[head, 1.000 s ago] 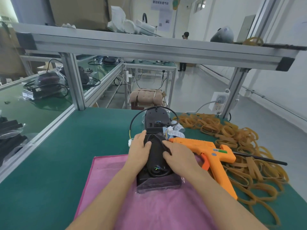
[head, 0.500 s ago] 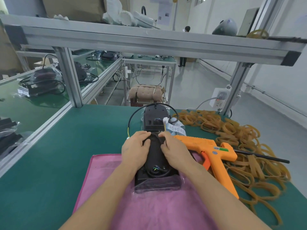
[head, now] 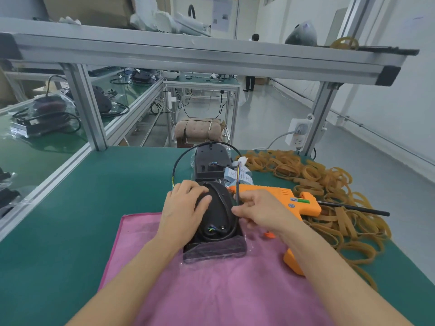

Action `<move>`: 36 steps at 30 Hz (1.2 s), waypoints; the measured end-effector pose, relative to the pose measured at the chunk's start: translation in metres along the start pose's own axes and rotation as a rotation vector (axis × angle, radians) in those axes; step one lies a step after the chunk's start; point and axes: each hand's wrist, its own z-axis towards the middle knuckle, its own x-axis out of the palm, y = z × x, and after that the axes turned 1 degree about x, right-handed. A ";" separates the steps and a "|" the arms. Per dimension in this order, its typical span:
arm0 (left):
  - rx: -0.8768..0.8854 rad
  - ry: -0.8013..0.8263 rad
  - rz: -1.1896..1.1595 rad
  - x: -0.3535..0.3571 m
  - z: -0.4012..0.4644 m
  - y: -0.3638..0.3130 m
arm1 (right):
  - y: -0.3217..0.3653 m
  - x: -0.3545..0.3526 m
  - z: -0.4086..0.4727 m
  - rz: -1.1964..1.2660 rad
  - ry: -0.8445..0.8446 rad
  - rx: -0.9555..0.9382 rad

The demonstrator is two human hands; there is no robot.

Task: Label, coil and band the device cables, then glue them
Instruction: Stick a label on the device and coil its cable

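The black device (head: 213, 208) lay on the pink cloth (head: 211, 290). The left hand (head: 186, 208) pressed flat, fingers spread, on its left side. Just right, the right hand (head: 259, 211) pinched its black cable (head: 237, 194) upright.

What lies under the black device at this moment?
The black device rests on a pink cloth over the green table, with clear film showing at its near end. Whatever lies directly beneath its base is covered.
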 end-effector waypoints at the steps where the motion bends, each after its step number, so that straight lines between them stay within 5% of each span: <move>1: 0.042 0.024 -0.083 -0.003 -0.006 -0.004 | 0.000 0.002 0.000 0.024 -0.010 -0.040; 5: 0.190 0.274 -0.275 -0.008 -0.026 -0.012 | -0.005 0.011 0.006 0.065 -0.089 -0.126; 8: 0.216 0.282 -0.279 -0.009 -0.030 -0.016 | -0.011 0.016 0.009 0.062 -0.180 -0.097; 12: 0.266 0.323 -0.199 -0.008 -0.029 -0.016 | -0.012 0.019 0.012 -0.236 -0.205 -0.110; 14: 0.161 0.234 -0.295 -0.007 -0.029 -0.013 | -0.011 0.020 0.015 -0.317 -0.201 -0.102; 17: -0.297 -0.079 -0.383 -0.005 -0.025 -0.004 | -0.014 0.020 0.018 -0.285 -0.186 -0.037; 22: -0.854 0.172 -0.630 -0.003 0.005 0.018 | -0.018 0.024 0.018 -0.043 -0.101 0.065; 30: -0.826 0.073 -0.877 -0.026 0.010 -0.001 | -0.005 0.020 -0.021 0.345 -0.167 0.038; 36: -0.853 0.276 -0.747 -0.029 -0.020 -0.005 | -0.020 0.028 -0.059 0.234 -0.102 0.071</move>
